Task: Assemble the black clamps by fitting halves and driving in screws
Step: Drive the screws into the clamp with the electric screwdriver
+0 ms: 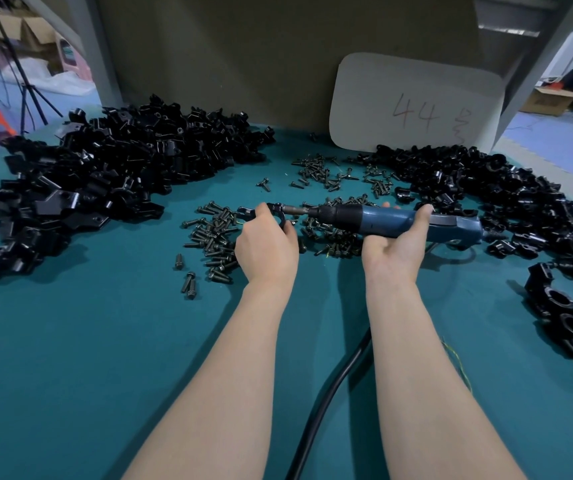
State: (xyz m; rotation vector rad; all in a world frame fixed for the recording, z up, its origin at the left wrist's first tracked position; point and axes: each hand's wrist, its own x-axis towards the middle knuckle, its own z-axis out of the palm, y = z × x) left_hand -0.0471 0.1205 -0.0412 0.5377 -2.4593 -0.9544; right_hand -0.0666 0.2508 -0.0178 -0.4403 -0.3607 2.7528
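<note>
A heap of loose halves (105, 174) is lying at the left of the green counter (87, 341), with screws (215, 237) scattered across the middle. The left hand (267, 247) is gripping a clamp (274, 209) just above the screws, fingers curled round it. The driver (382, 220) is lying level, its long axis running left to right, its bit pointing left and meeting the clamp's right side. The right hand (396, 244) is cradling the driver's body from below, thumb over the top. Finished clamps (503, 195) are lying heaped at the right. The screw is probably going in sideways, along the driver's line.
</note>
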